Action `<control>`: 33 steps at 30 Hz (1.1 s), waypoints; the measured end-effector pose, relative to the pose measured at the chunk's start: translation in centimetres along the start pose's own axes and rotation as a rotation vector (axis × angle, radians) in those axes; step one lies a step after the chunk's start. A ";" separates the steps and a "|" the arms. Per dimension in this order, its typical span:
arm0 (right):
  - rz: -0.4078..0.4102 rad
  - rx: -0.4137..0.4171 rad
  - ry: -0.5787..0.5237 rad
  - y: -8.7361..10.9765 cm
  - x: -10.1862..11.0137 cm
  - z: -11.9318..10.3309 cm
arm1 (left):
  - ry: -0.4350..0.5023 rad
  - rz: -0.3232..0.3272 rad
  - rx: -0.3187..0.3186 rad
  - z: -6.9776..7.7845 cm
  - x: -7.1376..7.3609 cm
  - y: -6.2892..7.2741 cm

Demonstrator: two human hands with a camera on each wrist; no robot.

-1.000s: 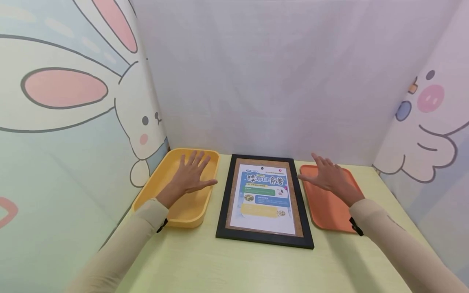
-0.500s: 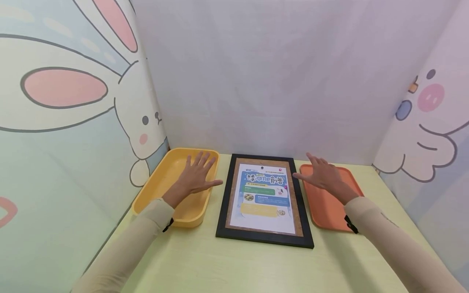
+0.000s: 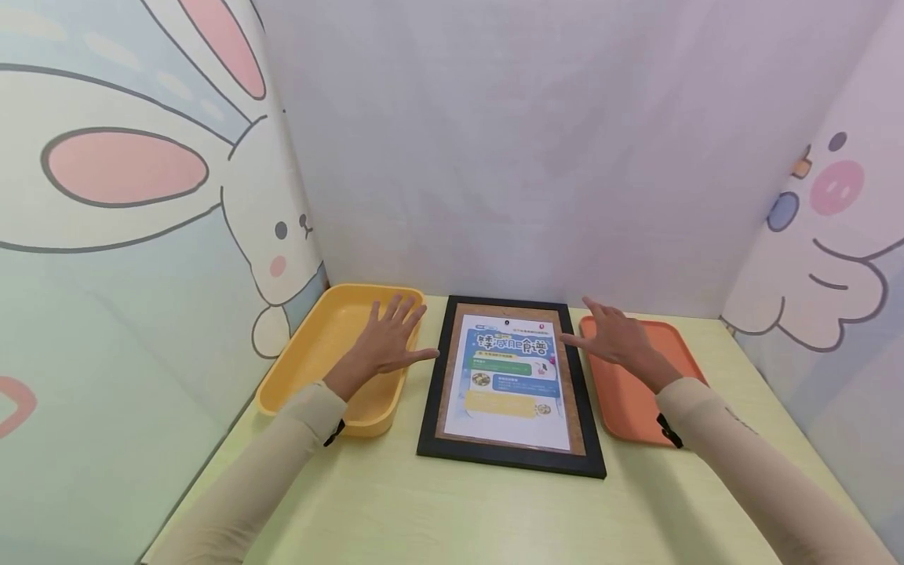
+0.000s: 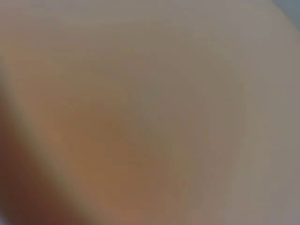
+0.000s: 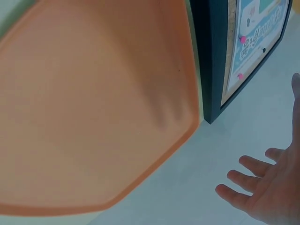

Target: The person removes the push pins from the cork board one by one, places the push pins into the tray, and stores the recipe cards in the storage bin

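Observation:
Between the hands lies a black-framed cork board (image 3: 508, 463) with a printed poster (image 3: 512, 384) pinned on it. My left hand (image 3: 381, 345) is held with fingers spread over the right side of a yellow bin (image 3: 311, 353), its thumb pointing toward the frame's left edge. My right hand (image 3: 621, 345), fingers extended and holding nothing, hovers above the orange tray (image 3: 636, 408), thumb tip near the frame's right edge. In the right wrist view the pins (image 5: 242, 40) on the poster show, and the hand (image 5: 274, 187) is apart from tray and frame. The left wrist view is only a blur.
Everything stands on a pale yellow-green table (image 3: 452, 510). A plain whitish curtain (image 3: 508, 157) closes off the back. Side panels carry a cartoon rabbit (image 3: 268, 212) on the left and a pink-nosed cartoon figure (image 3: 840, 235) on the right.
Both hands have drifted inward: the left to the right, the right to the left, closer to the framed board. The board, bin and tray have stayed in place.

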State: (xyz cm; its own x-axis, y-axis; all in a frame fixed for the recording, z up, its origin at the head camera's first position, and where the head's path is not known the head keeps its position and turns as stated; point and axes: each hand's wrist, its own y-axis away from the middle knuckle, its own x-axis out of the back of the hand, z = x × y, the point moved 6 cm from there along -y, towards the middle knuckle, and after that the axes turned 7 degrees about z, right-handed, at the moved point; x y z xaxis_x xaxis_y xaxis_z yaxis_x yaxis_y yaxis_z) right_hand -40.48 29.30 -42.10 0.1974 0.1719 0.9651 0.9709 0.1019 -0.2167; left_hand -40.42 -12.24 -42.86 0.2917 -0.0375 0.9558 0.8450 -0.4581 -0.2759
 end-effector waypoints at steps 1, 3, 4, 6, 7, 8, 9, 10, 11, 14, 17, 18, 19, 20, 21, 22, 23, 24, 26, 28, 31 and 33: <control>-0.002 -0.001 0.002 0.0 0.0 -0.1 | 0.003 0.001 -0.002 0.1 0.0 0.0; -0.006 -0.002 -0.003 0.0 0.0 -0.3 | 0.005 -0.004 -0.006 0.3 0.1 0.0; -0.007 -0.001 -0.004 -0.1 0.0 -0.3 | 0.007 -0.007 -0.007 0.4 0.1 0.0; -0.010 0.002 -0.005 -0.2 -0.1 -0.5 | 0.008 -0.014 -0.009 0.5 0.0 0.0; -0.009 0.006 -0.008 -0.2 -0.1 -0.6 | 0.009 -0.018 -0.012 0.6 0.0 0.0; -0.008 0.009 -0.008 -0.3 -0.2 -0.7 | 0.008 -0.021 -0.015 0.7 0.0 0.0; -0.009 0.011 -0.007 -0.3 -0.3 -0.7 | 0.014 -0.023 -0.017 0.9 0.0 0.0; -0.010 0.012 -0.005 -0.3 -0.4 -0.8 | 0.016 -0.026 -0.022 1.0 0.0 0.0; -0.013 0.010 -0.005 -0.4 -0.5 -0.8 | 0.017 -0.029 -0.026 1.2 0.0 0.0; -0.019 0.007 -0.006 -0.5 -0.7 -1.1 | 0.015 -0.028 -0.037 1.5 0.0 0.1; -0.018 0.013 -0.012 -0.5 -0.7 -1.5 | 0.017 -0.027 -0.038 1.8 -0.1 0.2; -0.017 0.017 -0.011 -0.6 -0.8 -1.6 | 0.020 -0.027 -0.037 1.8 -0.2 0.2; -0.017 0.021 -0.011 -0.6 -0.8 -1.8 | 0.022 -0.030 -0.035 1.9 -0.2 0.2; -0.020 0.022 -0.013 -0.7 -0.8 -1.9 | 0.029 -0.034 -0.034 1.9 -0.3 0.3; -0.023 0.022 -0.014 -0.7 -0.9 -2.0 | 0.032 -0.038 -0.034 2.0 -0.3 0.3; -0.027 0.021 -0.017 -0.7 -0.9 -2.1 | 0.036 -0.042 -0.033 2.1 -0.3 0.4; -0.033 0.018 -0.019 -0.7 -1.0 -2.2 | 0.039 -0.046 -0.033 2.2 -0.4 0.4; -0.039 0.012 -0.023 -0.8 -1.1 -2.3 | 0.044 -0.050 -0.033 2.2 -0.4 0.5; -0.046 0.004 -0.025 -0.8 -1.3 -2.3 | 0.056 -0.046 -0.035 2.4 -0.4 0.5; -0.046 0.002 -0.018 -0.9 -1.5 -2.3 | 0.069 -0.045 -0.033 2.5 -0.5 0.5; -0.037 0.003 0.000 -1.0 -1.6 -2.4 | 0.082 -0.046 -0.029 2.7 -0.6 0.5; -0.032 0.004 0.004 -1.1 -1.7 -2.6 | 0.085 -0.051 -0.026 2.9 -0.7 0.5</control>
State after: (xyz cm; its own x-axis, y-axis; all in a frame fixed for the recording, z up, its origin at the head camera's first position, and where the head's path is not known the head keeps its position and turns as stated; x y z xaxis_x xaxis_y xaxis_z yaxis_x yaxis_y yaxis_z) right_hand -41.54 26.40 -43.09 0.1666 0.1644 0.9722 0.9762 0.1115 -0.1861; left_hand -38.88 -9.83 -43.93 0.2083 -0.0885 0.9740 0.8458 -0.4838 -0.2249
